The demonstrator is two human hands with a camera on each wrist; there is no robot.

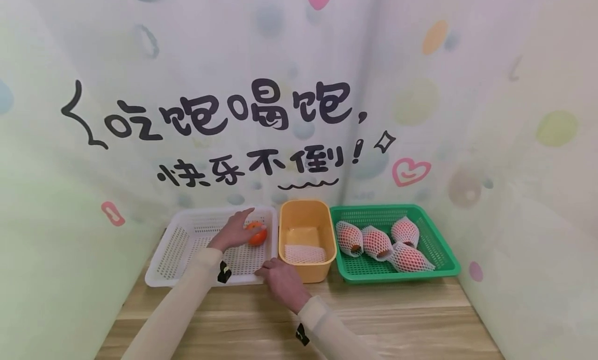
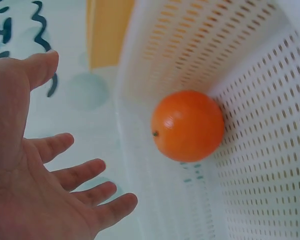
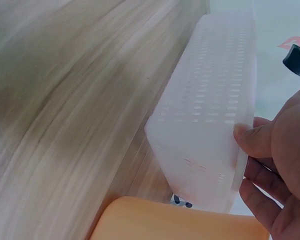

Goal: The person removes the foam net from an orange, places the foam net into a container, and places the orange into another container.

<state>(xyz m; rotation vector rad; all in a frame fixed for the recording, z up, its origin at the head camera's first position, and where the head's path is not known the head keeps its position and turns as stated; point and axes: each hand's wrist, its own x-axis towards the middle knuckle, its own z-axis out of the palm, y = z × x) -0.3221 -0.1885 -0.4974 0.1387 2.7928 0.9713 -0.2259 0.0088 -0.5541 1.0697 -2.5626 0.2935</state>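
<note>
An orange [image 1: 257, 234] sits in the back right corner of the white plastic basket [image 1: 156, 269]. My left hand [image 1: 235, 231] hovers over that basket just beside the orange, with fingers spread and nothing in its grasp. In the left wrist view the left hand [image 2: 45, 165] is apart from the orange [image 2: 187, 126]. At the basket's front right corner my right hand [image 1: 282, 281] pinches the rim. The right wrist view has the thumb of that hand [image 3: 285, 155] against the outer side of the white basket [image 3: 205, 100], fingers on the other side.
A yellow bin [image 1: 310, 273] stands between the two baskets, with a white foam net [image 1: 304, 253] inside. To the right, a green basket [image 1: 397, 278] holds several fruits in foam nets [image 1: 377, 243]. Behind them rises a printed curtain [image 1: 280, 49]; the table [image 1: 397, 323] is wooden.
</note>
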